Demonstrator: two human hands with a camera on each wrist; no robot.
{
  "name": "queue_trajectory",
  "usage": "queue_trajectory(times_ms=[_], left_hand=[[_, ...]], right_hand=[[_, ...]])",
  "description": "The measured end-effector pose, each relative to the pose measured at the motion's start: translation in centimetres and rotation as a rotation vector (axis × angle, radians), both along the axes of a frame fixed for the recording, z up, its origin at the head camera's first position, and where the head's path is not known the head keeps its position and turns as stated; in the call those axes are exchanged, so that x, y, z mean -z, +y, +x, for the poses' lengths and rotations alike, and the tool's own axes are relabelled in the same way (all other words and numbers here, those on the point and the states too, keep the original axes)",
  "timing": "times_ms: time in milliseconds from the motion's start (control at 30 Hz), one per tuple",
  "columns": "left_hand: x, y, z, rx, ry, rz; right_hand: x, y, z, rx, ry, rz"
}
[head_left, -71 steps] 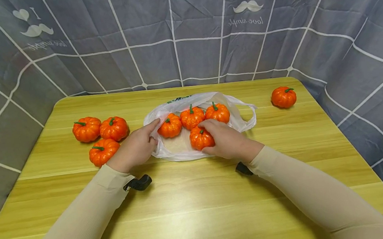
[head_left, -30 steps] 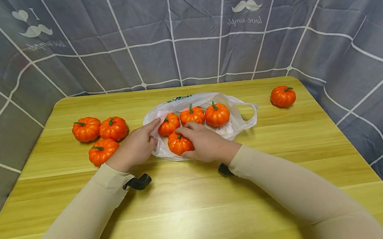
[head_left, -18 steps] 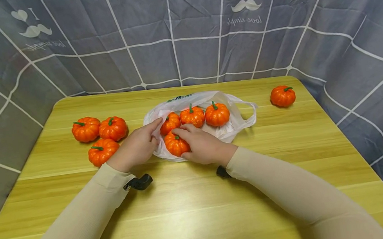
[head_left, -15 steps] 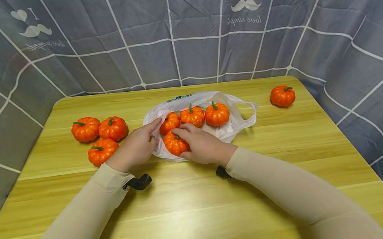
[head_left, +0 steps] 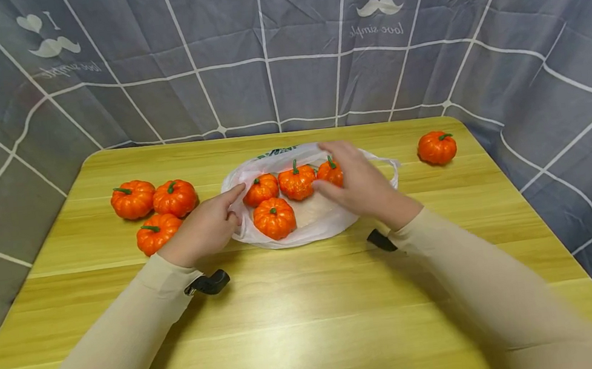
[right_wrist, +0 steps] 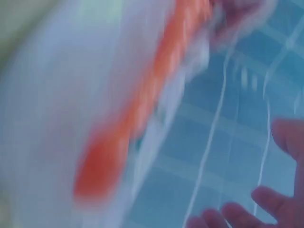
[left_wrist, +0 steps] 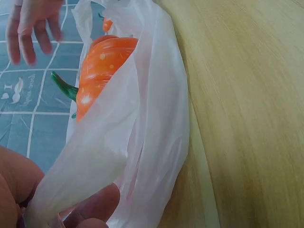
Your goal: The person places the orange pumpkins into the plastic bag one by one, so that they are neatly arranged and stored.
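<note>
On the table [head_left: 313, 335], white bag [head_left: 328, 227] held four pumpkins; left hand [head_left: 203, 226] pinched its edge, right hand [head_left: 362, 184] gripped nothing.
Three back pumpkins [head_left: 297, 182] sat in a row inside the bag, stems up, and a front pumpkin [head_left: 274, 218] sat at the near left, just beside the left hand; right hand was over the bag's right side, fingers spread, partly hiding the row's right one, contact unclear, right wrist view blurred; left trio [head_left: 174, 199] stood bunched on the table beside the left wrist, lone pumpkin [head_left: 437, 148] well apart at far right, grey curtain [head_left: 224, 34] behind.
</note>
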State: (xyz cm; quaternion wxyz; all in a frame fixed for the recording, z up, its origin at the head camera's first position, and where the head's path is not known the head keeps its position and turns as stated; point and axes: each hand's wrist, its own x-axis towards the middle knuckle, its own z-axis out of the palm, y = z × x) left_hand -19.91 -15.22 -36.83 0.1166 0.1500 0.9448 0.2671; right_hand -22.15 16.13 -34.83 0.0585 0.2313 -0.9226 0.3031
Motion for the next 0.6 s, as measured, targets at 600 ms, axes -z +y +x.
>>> queue_trajectory(times_ms=[600], left_hand=[[0.2,0.2,-0.3,-0.013,-0.018,-0.001]], right_hand=[[1.8,21.5,-8.1,0.496,-0.369,0.110]])
